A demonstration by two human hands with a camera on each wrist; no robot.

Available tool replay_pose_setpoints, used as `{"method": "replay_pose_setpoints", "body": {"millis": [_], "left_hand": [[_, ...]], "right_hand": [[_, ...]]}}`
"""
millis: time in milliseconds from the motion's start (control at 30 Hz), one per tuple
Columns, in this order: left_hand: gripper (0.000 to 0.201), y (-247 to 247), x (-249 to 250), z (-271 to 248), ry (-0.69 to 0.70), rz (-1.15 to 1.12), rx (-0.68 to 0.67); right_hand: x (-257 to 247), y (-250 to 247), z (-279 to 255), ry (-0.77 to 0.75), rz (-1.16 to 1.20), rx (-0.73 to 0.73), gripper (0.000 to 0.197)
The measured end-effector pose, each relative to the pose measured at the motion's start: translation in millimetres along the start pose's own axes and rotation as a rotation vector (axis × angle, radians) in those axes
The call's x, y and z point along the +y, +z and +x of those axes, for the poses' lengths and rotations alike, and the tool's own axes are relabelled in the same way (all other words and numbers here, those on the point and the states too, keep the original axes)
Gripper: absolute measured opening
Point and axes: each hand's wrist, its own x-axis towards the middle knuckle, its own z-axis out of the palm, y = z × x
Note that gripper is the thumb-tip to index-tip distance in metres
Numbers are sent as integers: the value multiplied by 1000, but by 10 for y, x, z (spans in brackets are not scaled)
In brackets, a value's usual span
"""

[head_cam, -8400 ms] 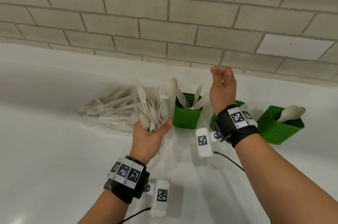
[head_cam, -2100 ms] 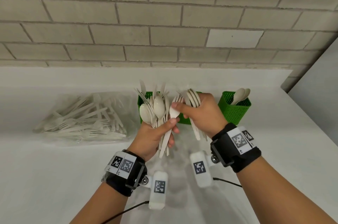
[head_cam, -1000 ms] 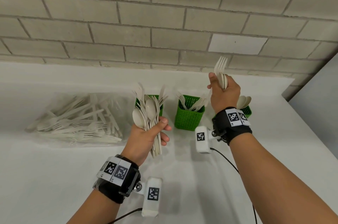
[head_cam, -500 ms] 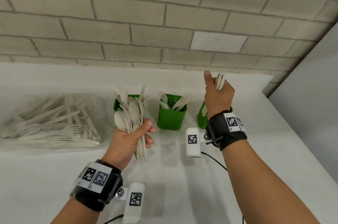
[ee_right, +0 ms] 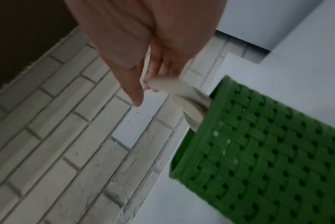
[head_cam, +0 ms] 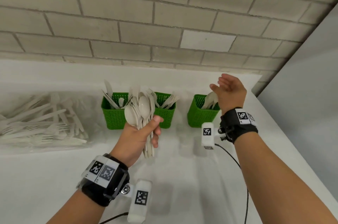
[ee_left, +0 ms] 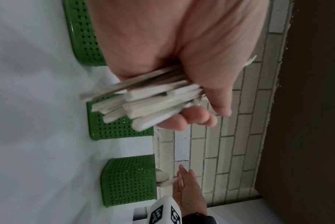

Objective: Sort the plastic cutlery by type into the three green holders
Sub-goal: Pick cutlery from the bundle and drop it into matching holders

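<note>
My left hand (head_cam: 146,130) grips a bundle of white plastic cutlery (head_cam: 141,110), spoons and forks mixed, upright in front of the left and middle green holders. Its handle ends (ee_left: 153,103) stick out below the fist. The left holder (head_cam: 114,114) has knives, the middle holder (head_cam: 166,114) forks, the right holder (head_cam: 198,114) spoons (head_cam: 210,99). My right hand (head_cam: 225,85) hovers open just above the right holder, fingers straight. In the right wrist view blurred spoons (ee_right: 184,94) lean out of that holder (ee_right: 268,144) right under the fingers (ee_right: 132,87).
A clear plastic bag (head_cam: 42,119) of unsorted white cutlery lies on the white counter (head_cam: 182,178) at the left. A brick wall (head_cam: 146,22) runs behind the holders. The counter ends at a grey wall panel (head_cam: 311,96) on the right.
My right hand pulled spoons from the bundle, carried them right to the spoon holder and let them go; it is open now. My left hand keeps gripping the bundle.
</note>
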Motion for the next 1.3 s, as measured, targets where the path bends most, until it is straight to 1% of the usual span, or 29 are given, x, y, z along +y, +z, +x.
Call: {"method": "replay_pose_setpoints", "body": {"millis": [67, 133, 167, 200, 233, 300, 333, 367, 400, 467, 567, 633, 700, 767, 800, 867, 900, 1000, 1100, 1200, 1233, 1300], "left_hand": [[30, 28, 17, -34, -35, 2, -25], [35, 40, 47, -67, -71, -13, -57], [40, 43, 60, -76, -78, -10, -76], [42, 43, 67, -86, -77, 0, -92], [41, 50, 77, -95, -73, 9, -108], [35, 78, 106, -116, -64, 17, -139], [32, 93, 123, -130, -55, 19, -154], [28, 104, 143, -150, -44, 16, -166], [23, 107, 161, -173, -45, 11, -172], [15, 83, 198, -215, -77, 11, -162], [18, 20, 232, -264, -103, 49, -130], [15, -16, 239, -289, -96, 88, -118], [16, -44, 248, -309, -78, 120, -117], [17, -69, 257, -327, -71, 142, -119], [17, -81, 260, -337, -67, 152, -120], [18, -95, 272, -356, -57, 180, -121], [17, -107, 273, -360, -47, 199, -116], [16, -159, 251, -352, 0, 263, -92], [13, -219, 212, -342, 69, 377, -45], [11, -284, 145, -327, 93, 510, -20], [9, -301, 127, -326, 116, 530, -24], [11, -336, 101, -315, 207, 604, -44]], "right_hand": [[-72, -19, -23, -79, -135, 42, 32], [-270, 15, -182, -174, -250, 79, 19], [-406, 54, -312, -200, -251, 35, 13], [-541, 103, -477, -200, -239, -80, 14], [-668, 159, -668, -177, -238, -255, 17], [-837, 276, -1032, -115, -294, -655, 17], [-865, 324, -1171, -103, -317, -797, 18], [-842, 364, -1260, -104, -325, -872, 20], [-795, 392, -1315, -102, -317, -889, 21], [-695, 404, -1333, -59, -266, -857, 19], [-592, 392, -1350, 60, -98, -765, 11], [-568, 405, -1386, 78, -38, -718, 14], [-575, 443, -1428, 89, -2, -667, 16], [-586, 476, -1454, 112, 33, -636, 7], [-593, 489, -1469, 118, 52, -627, 6], [-589, 517, -1490, 99, 64, -584, 15], [-585, 532, -1496, 84, 55, -548, 17], [-588, 573, -1526, 31, 26, -484, 15], [-599, 589, -1549, -83, -79, -492, 14], [-647, 598, -1565, -184, -172, -509, 12], [-666, 604, -1567, -213, -184, -503, 11], [-716, 621, -1572, -242, -188, -503, 8]]}}
